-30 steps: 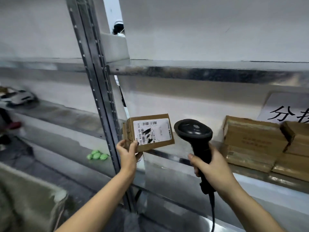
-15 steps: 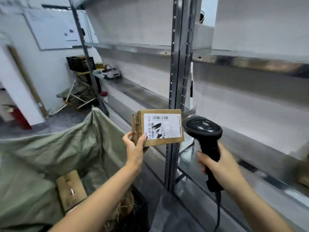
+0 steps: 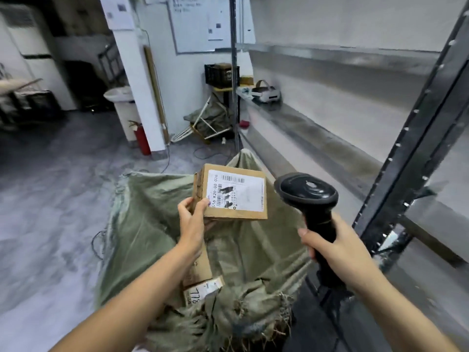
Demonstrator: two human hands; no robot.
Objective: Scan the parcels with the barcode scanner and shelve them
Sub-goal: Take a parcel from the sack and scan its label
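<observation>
My left hand [image 3: 194,219] grips the lower left corner of a small cardboard parcel [image 3: 229,191], its white barcode label facing me. To its right, my right hand [image 3: 337,247] holds the handle of a black barcode scanner [image 3: 308,193], its head level with the parcel and a short gap away. Both hang above an open green woven sack [image 3: 152,224]. More cardboard parcels [image 3: 200,278] lie in the sack under my left forearm.
Metal shelving [image 3: 317,128] runs along the right, with a dark upright post [image 3: 416,148] close to the scanner. A white headset [image 3: 266,94] lies on the far shelf. A red fire extinguisher [image 3: 140,138] stands by a white pillar. Grey floor spreads to the left.
My view has swung left from the shelf to the sack and the room. Both hands kept their hold, the parcel and scanner staying side by side.
</observation>
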